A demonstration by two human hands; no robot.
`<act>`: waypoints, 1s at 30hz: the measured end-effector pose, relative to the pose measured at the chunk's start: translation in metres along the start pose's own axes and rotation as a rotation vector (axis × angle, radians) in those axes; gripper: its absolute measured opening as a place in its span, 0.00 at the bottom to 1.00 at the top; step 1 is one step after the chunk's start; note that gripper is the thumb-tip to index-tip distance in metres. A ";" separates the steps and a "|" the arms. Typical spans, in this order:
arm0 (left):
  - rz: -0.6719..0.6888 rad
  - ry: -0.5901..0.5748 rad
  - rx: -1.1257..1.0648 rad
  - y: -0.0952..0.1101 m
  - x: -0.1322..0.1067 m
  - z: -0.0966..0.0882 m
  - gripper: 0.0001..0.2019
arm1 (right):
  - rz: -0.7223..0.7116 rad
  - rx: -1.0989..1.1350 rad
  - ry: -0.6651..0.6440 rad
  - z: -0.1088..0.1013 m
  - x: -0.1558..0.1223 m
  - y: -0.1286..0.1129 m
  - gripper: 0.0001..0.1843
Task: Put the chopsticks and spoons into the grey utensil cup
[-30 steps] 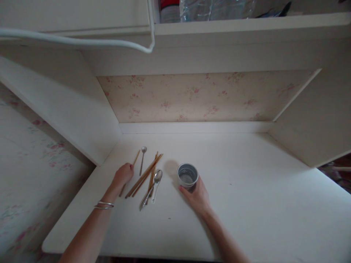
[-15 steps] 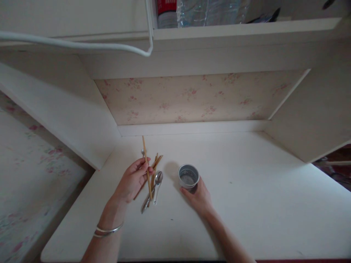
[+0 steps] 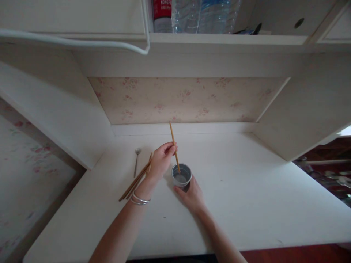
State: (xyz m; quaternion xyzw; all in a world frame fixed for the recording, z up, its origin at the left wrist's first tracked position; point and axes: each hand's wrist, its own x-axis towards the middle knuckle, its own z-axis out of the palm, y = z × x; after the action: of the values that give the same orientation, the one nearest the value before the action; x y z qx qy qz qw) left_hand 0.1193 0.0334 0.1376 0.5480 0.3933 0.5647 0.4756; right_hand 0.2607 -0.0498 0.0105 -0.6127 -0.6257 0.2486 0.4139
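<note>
My left hand (image 3: 161, 159) pinches a wooden chopstick (image 3: 173, 140) held almost upright. The chopstick's lower end reaches into the mouth of a round metal cup (image 3: 181, 180). Around the cup's lower right side my right hand (image 3: 193, 195) is closed, and the cup stands on the white desk. Behind my left wrist lie several more chopsticks (image 3: 134, 184), partly covered by the hand. A small metal spoon (image 3: 136, 160) rests farther left on its own. The other spoons seen earlier are hidden by my left arm.
The white desktop (image 3: 241, 197) runs beneath both hands. Side panels and a flowered back wall (image 3: 186, 98) enclose it. Overhead, a shelf (image 3: 219, 38) holds clear plastic bottles (image 3: 189, 16), and a white cable (image 3: 109, 44) hangs at upper left.
My left hand has carried the chopstick rightward from the pile, and its lower end is now in the cup's mouth. My right hand still grips the cup. The camera view has shifted slightly.
</note>
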 end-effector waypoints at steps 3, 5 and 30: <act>0.010 -0.040 0.160 -0.022 -0.004 0.005 0.15 | -0.004 0.004 0.000 0.000 0.000 0.001 0.37; 0.008 -0.050 0.258 -0.036 -0.008 0.007 0.14 | -0.009 0.002 -0.002 0.000 0.000 0.002 0.37; -0.138 -0.087 0.176 -0.061 -0.040 0.001 0.23 | -0.041 0.013 -0.017 -0.003 0.000 -0.002 0.38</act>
State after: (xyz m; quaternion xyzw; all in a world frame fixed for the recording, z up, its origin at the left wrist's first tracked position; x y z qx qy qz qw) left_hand 0.1246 0.0088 0.0692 0.5832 0.4571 0.4695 0.4802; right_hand 0.2621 -0.0510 0.0143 -0.5949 -0.6402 0.2492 0.4174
